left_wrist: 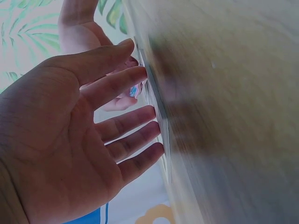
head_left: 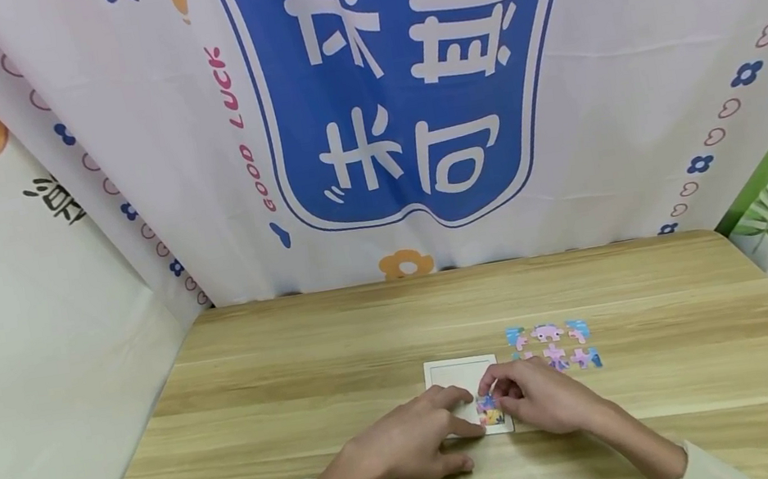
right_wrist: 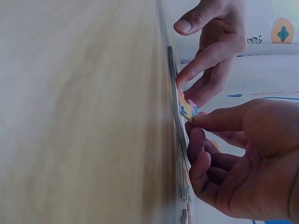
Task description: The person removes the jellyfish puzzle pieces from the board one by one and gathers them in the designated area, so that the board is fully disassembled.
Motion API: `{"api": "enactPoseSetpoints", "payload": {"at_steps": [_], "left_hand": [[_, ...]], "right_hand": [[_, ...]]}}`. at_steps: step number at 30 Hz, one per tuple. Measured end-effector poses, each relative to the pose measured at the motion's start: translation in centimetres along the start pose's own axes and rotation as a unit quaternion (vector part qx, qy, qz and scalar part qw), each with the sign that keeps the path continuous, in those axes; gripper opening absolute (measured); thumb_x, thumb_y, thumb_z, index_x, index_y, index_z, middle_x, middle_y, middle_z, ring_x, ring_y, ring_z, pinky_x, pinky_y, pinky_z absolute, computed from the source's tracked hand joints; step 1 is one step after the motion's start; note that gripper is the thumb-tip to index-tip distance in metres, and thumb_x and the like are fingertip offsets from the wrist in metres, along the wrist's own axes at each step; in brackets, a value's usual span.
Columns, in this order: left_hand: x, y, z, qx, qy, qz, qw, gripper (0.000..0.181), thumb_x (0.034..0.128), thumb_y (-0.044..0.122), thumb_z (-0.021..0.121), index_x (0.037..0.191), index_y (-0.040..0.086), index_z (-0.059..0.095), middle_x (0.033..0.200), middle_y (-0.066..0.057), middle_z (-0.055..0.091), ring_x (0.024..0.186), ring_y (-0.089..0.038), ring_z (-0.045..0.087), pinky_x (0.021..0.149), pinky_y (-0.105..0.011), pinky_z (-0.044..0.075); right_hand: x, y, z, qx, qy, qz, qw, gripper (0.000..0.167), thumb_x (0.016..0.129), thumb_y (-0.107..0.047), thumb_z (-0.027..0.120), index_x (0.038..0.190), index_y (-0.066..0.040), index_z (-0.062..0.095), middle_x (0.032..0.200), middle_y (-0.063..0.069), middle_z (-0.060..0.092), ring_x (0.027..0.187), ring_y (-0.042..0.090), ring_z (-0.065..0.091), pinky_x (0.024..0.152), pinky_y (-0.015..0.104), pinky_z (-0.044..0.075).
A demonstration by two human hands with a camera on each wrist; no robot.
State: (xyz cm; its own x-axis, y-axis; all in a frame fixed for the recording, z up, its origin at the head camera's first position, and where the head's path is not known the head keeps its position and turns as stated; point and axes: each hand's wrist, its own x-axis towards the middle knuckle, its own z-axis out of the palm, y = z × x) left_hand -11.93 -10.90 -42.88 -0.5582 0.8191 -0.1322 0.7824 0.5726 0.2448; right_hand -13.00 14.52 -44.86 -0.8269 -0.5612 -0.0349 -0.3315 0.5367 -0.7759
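A small white puzzle tray (head_left: 449, 379) lies on the table in front of me. In its near right corner are colourful jigsaw pieces (head_left: 492, 417), partly hidden by fingers. My right hand (head_left: 545, 399) pinches a jigsaw piece (right_wrist: 189, 110) between thumb and fingertips; the right wrist view shows it slightly tilted at the tray's edge. From the left, my left hand (head_left: 421, 437) reaches over the tray with its fingers spread and loosely bent. Its fingertips (left_wrist: 148, 112) touch the tray, and its index finger is beside the jigsaw pieces.
Several loose pink and blue jigsaw pieces (head_left: 554, 355) lie just beyond the tray's right side, behind my right hand. The wooden table (head_left: 265, 390) ends at a printed curtain (head_left: 610, 156) at the back, with printed cloth (head_left: 16, 369) also at the left side.
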Motion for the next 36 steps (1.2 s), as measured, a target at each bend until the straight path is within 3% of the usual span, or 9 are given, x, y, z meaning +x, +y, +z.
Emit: {"api": "enactPoseSetpoints", "payload": {"at_steps": [8, 15, 29, 36], "left_hand": [[-0.1, 0.0, 0.0, 0.0, 0.0, -0.001, 1.0, 0.04, 0.0994, 0.041, 0.077, 0.138, 0.032, 0.075, 0.155, -0.003, 0.058, 0.142, -0.017, 0.055, 0.116, -0.031, 0.05], [-0.2, 0.0, 0.2, -0.007, -0.003, -0.01, 0.9999, 0.039, 0.0997, 0.043, 0.076, 0.138, 0.033, 0.075, 0.157, -0.003, 0.057, 0.144, -0.019, 0.054, 0.119, -0.033, 0.049], [-0.1, 0.1, 0.2, -0.01, -0.004, -0.011, 0.9999, 0.04, 0.0994, 0.042, 0.077, 0.138, 0.031, 0.075, 0.157, -0.004, 0.057, 0.146, -0.02, 0.053, 0.121, -0.034, 0.047], [-0.1, 0.1, 0.2, -0.007, -0.001, -0.011, 0.9999, 0.039, 0.0992, 0.041, 0.077, 0.137, 0.032, 0.075, 0.157, -0.004, 0.057, 0.145, -0.02, 0.053, 0.12, -0.033, 0.047]], "right_hand": [[0.2, 0.3, -0.2, 0.02, -0.007, 0.003, 0.9998, 0.013, 0.103, -0.006, 0.065, 0.109, -0.012, 0.074, 0.085, -0.001, 0.069, 0.066, 0.003, 0.052, 0.062, 0.021, 0.046], [-0.2, 0.7, -0.7, 0.036, -0.01, -0.006, 0.9993, 0.013, 0.103, -0.006, 0.064, 0.111, -0.009, 0.075, 0.091, 0.0, 0.069, 0.076, 0.006, 0.056, 0.069, 0.021, 0.05], [-2.7, 2.8, -3.1, 0.039, 0.014, 0.01, 0.9991, 0.016, 0.105, -0.012, 0.065, 0.117, -0.01, 0.075, 0.101, 0.001, 0.07, 0.087, 0.005, 0.059, 0.075, 0.022, 0.054], [-4.2, 4.2, -4.4, 0.047, 0.033, 0.035, 0.9977, 0.018, 0.103, -0.009, 0.066, 0.118, -0.007, 0.075, 0.098, 0.003, 0.068, 0.082, 0.005, 0.06, 0.069, 0.022, 0.055]]}}
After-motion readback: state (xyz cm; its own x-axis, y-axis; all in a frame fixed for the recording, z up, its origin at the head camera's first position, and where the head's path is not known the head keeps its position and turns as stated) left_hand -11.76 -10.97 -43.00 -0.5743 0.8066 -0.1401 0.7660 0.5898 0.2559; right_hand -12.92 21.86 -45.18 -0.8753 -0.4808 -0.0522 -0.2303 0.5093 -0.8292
